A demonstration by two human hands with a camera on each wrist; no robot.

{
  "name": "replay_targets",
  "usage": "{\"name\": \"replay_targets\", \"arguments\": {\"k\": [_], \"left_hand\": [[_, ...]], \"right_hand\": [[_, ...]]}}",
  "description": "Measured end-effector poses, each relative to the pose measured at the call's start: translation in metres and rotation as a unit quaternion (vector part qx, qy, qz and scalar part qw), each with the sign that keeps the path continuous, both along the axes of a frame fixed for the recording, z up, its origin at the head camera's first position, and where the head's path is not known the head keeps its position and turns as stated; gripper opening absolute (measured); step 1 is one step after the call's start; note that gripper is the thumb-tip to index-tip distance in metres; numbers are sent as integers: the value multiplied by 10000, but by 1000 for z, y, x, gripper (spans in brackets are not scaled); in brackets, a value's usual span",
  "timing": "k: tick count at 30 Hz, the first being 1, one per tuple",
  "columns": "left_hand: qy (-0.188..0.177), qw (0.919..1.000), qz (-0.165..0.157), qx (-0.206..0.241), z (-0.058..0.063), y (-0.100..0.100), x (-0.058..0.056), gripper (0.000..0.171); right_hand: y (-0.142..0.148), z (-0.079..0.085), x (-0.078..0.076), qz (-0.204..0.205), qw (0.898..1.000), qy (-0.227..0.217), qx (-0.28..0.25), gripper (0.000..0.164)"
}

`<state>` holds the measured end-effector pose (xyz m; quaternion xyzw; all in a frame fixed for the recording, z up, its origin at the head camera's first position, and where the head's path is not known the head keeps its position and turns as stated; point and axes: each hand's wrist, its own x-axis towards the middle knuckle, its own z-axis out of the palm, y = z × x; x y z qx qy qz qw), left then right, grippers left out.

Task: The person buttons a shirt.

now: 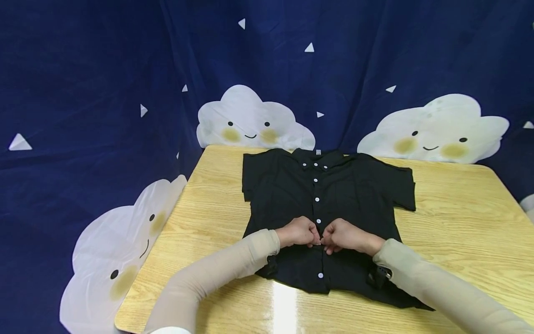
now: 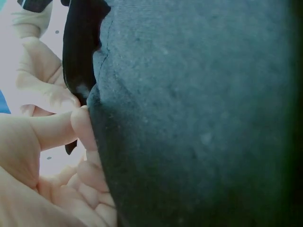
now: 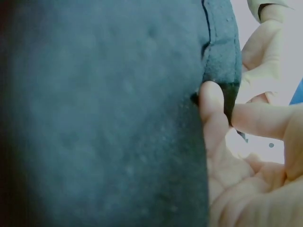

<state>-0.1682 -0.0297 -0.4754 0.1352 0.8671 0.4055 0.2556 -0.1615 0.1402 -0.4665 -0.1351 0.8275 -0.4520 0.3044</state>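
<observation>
A black short-sleeved shirt with white buttons lies face up, its collar toward the far edge. Both hands meet at its front placket, below the middle. My left hand pinches the placket's edge between thumb and fingers, seen close up in the left wrist view. From the other side my right hand pinches the placket, with thumb and fingertip on either side of the cloth in the right wrist view. The fingers hide the button at this spot. One white button shows below the hands, and several run up to the collar.
The shirt lies on a light wooden table. A dark blue curtain with white smiling clouds hangs behind it and on the left. Dark straps sit near the wrists, and light sleeves cover both forearms.
</observation>
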Motion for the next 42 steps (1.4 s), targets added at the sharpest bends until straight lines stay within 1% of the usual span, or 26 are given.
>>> {"name": "replay_targets", "arguments": {"k": [3,6,9,11,15,21,27,29,34,39,42], "left_hand": [[-50,10000,55,57,0,1,-1,14],[-104,9999,93,97,0,1,-1,14],[-169,9996,100,180,-1,1,-1,14],[-247,9993,70,274,-1,1,-1,15],[-419,9981,44,460,0,1,-1,17],[-607,9971,0,457,0,2,-2,19],[-666,9970,-70,388,0,2,-5,18],[-674,9970,-83,372,0,2,-6,17],[-731,9964,-157,391,-2,2,-7,18],[-816,9958,-269,299,0,1,-7,19],[-776,9964,-323,139,2,1,-9,19]], "right_hand": [[1,0,0,-58,9997,-177,-152,13],[3,0,-2,-112,9974,-630,-341,14],[5,-1,-4,-125,9926,-1101,-492,15],[7,-2,-6,-77,9908,-1247,-526,15],[6,-5,-8,111,9920,-1180,-443,10],[5,-6,-10,280,9933,-1088,-267,9],[5,-3,-12,415,9959,-789,160,17],[5,-4,-12,485,9964,-661,225,19],[5,-6,-11,563,9969,-540,80,18],[6,-9,-7,430,9975,-552,-123,19],[5,-9,-6,296,9982,-509,-140,19]]}}
